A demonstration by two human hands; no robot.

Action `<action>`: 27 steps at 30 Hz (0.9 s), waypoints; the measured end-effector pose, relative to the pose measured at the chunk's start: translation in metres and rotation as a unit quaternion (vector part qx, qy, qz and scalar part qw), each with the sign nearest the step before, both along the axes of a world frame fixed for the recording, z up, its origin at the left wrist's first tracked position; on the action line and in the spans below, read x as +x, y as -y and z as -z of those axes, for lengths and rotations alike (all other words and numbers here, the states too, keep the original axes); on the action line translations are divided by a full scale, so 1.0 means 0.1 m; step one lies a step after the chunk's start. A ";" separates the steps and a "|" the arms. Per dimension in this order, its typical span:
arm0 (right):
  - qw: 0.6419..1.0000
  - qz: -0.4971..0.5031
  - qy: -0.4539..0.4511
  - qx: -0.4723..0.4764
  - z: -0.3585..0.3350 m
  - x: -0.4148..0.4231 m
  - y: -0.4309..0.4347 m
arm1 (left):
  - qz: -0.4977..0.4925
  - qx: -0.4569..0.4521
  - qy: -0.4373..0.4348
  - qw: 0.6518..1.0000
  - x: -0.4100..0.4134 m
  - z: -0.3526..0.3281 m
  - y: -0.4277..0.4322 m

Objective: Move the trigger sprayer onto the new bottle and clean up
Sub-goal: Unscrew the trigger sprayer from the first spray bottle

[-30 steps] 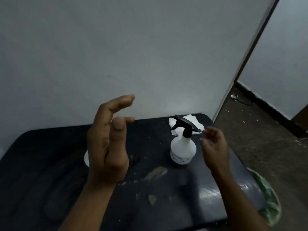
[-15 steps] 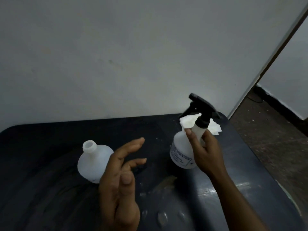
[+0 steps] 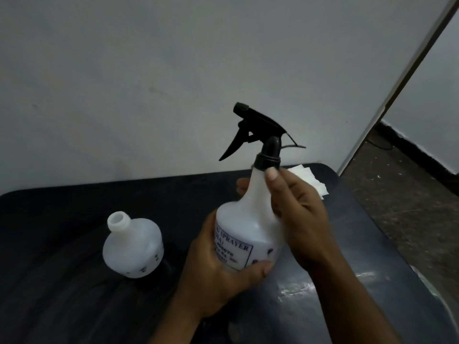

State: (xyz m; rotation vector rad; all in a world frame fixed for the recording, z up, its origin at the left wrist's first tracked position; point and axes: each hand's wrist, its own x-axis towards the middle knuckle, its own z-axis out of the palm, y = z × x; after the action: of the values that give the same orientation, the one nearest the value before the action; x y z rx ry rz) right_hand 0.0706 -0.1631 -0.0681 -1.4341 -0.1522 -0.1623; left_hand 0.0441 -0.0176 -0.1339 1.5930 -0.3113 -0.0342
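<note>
A white labelled spray bottle (image 3: pixel 244 219) with a black trigger sprayer (image 3: pixel 258 135) screwed on its neck is held up above the black table (image 3: pixel 62 294). My left hand (image 3: pixel 218 271) grips the bottle's base from below and the left. My right hand (image 3: pixel 298 214) grips the bottle's shoulder and neck just under the black collar. A second white bottle (image 3: pixel 133 247) with an open neck and no cap stands on the table to the left, apart from both hands.
White paper tissues (image 3: pixel 313 180) lie at the table's far right corner, partly behind my right hand. A grey wall stands right behind the table. To the right is a door frame (image 3: pixel 397 88) and a rough dark floor (image 3: pixel 409 207).
My right hand has lifted the spray bottle off the table and brought it nearer. My left hand, free and open before, has come in and taken the bottle's base.
</note>
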 end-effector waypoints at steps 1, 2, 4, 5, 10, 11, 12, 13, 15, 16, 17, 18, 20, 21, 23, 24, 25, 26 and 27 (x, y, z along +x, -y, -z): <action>0.999 -0.004 -0.002 0.036 -0.03 0.01 0.05 | 0.020 0.008 -0.002 1.000 0.01 0.01 -0.02; 0.998 -0.006 -0.008 0.069 -0.04 0.02 0.09 | 0.037 0.019 0.000 0.999 0.01 0.02 -0.03; 0.995 0.003 -0.018 0.103 -0.03 0.04 0.13 | 0.051 0.035 0.004 0.998 0.02 0.02 -0.05; 0.994 0.009 -0.021 0.108 -0.01 0.05 0.13 | 0.051 0.037 0.000 0.998 0.02 0.03 -0.05; 0.989 0.024 -0.051 0.136 0.06 0.11 0.12 | 0.036 0.014 -0.023 0.999 0.03 0.07 -0.06; 0.988 0.026 -0.058 0.139 0.06 0.12 0.12 | 0.033 0.012 -0.025 0.999 0.02 0.07 -0.05; 0.989 0.025 -0.059 0.135 0.08 0.12 0.13 | 0.032 0.014 -0.024 0.999 0.02 0.07 -0.05; 0.989 0.019 -0.060 0.131 0.09 0.12 0.14 | 0.032 0.015 -0.021 0.999 0.02 0.07 -0.05; 0.990 0.004 -0.059 0.125 0.10 0.12 0.17 | 0.035 0.012 -0.019 0.999 0.02 0.08 -0.06; 0.991 0.000 -0.055 0.121 0.11 0.12 0.19 | 0.041 0.006 -0.021 0.999 0.03 0.08 -0.07; 0.992 -0.001 -0.050 0.115 0.10 0.12 0.20 | 0.048 -0.001 -0.025 0.999 0.03 0.08 -0.08; 0.993 -0.003 -0.042 0.107 0.11 0.11 0.21 | 0.057 -0.008 -0.030 0.998 0.04 0.08 -0.09; 0.995 -0.007 -0.028 0.098 0.10 0.10 0.22 | 0.072 -0.018 -0.042 0.996 0.05 0.08 -0.10; 0.995 -0.012 -0.022 0.101 0.10 0.09 0.23 | 0.081 -0.026 -0.046 0.995 0.05 0.09 -0.11; 0.991 -0.041 -0.011 0.125 0.10 0.07 0.26 | 0.119 -0.066 -0.070 0.988 0.05 0.10 -0.11; 0.988 -0.061 -0.008 0.141 0.09 0.07 0.27 | 0.147 -0.092 -0.088 0.981 0.04 0.09 -0.10; 0.984 -0.082 -0.009 0.159 0.08 0.07 0.28 | 0.174 -0.115 -0.101 0.973 0.04 0.09 -0.09; 0.978 -0.104 -0.012 0.181 0.08 0.07 0.28 | 0.192 -0.134 -0.109 0.966 0.03 0.09 -0.07; 0.970 -0.124 -0.016 0.207 0.08 0.06 0.28 | 0.195 -0.147 -0.117 0.963 0.03 0.09 -0.06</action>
State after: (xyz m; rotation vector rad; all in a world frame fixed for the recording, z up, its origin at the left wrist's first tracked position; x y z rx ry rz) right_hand 0.0771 -0.1912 -0.0765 -0.9906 -0.2545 0.0357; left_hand 0.0473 -0.0115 -0.1427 1.2005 -0.4201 -0.4565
